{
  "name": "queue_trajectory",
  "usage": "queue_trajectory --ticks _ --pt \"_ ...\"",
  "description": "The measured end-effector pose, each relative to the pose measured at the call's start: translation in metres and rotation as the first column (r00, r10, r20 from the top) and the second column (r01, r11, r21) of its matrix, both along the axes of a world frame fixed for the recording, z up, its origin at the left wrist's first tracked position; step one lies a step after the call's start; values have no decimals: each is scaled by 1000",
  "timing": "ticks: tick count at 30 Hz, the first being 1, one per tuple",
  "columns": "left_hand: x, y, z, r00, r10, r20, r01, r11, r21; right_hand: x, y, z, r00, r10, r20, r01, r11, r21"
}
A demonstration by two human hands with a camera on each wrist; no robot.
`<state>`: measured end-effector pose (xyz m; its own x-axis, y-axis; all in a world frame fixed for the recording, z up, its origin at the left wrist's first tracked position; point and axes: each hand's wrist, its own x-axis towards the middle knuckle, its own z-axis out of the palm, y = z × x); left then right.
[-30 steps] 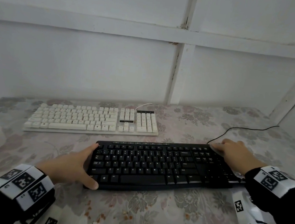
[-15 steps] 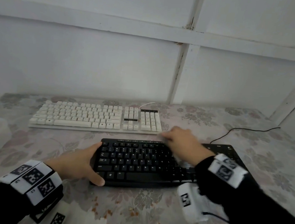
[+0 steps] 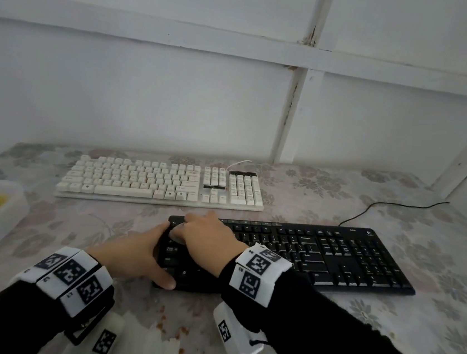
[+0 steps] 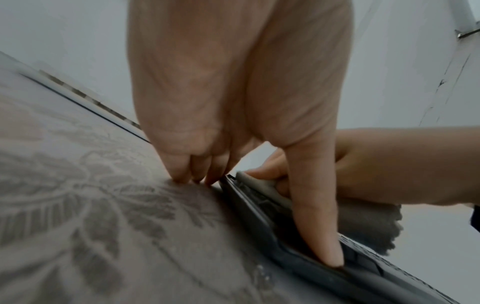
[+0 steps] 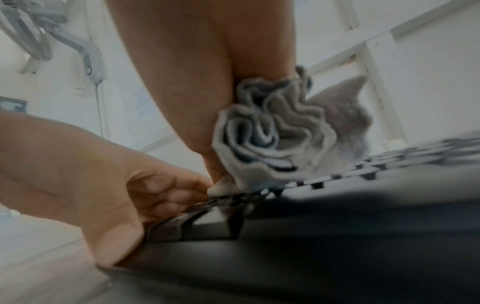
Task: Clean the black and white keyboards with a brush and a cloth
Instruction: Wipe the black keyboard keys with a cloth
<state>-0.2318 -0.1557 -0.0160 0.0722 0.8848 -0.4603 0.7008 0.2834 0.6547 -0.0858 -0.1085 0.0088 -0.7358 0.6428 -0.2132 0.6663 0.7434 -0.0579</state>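
The black keyboard [image 3: 333, 258] lies near the table's front, and the white keyboard [image 3: 161, 183] lies behind it to the left. My left hand [image 3: 156, 255] holds the black keyboard's left end, thumb on the front edge and fingertips on the tablecloth by the far corner. My right hand [image 3: 199, 234] is on the keys at that same end, bunching a grey cloth [image 5: 280, 133] in its fingers. A bit of the cloth [image 3: 174, 237] shows under the hand, and its loose edge [image 4: 369, 222] hangs behind my left thumb. No brush is recognisable.
A pale plastic tray [image 3: 3, 217] with something yellow in it stands at the left edge. The black cable [image 3: 383, 208] runs back right from the black keyboard. A white wall with battens stands close behind. Brown specks [image 3: 169, 323] mark the flowered tablecloth in front.
My right hand has swept with the cloth from the black keyboard's right end across the keys to its left end. My left hand has kept its hold.
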Motion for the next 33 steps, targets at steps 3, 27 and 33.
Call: queue_trajectory --ticks 3,27,33 --pt "0 -1 0 1000 4 25 -4 1000 4 13 4 3 999 -14 42 14 1000 18" --pt "-1 0 -2 999 30 33 -30 1000 6 6 -2 21 998 -42 -43 42 999 4" --pt "-7 4 -8 998 41 41 -41 999 -3 -13 -4 -6 1000 -9 -17 9 1000 11"
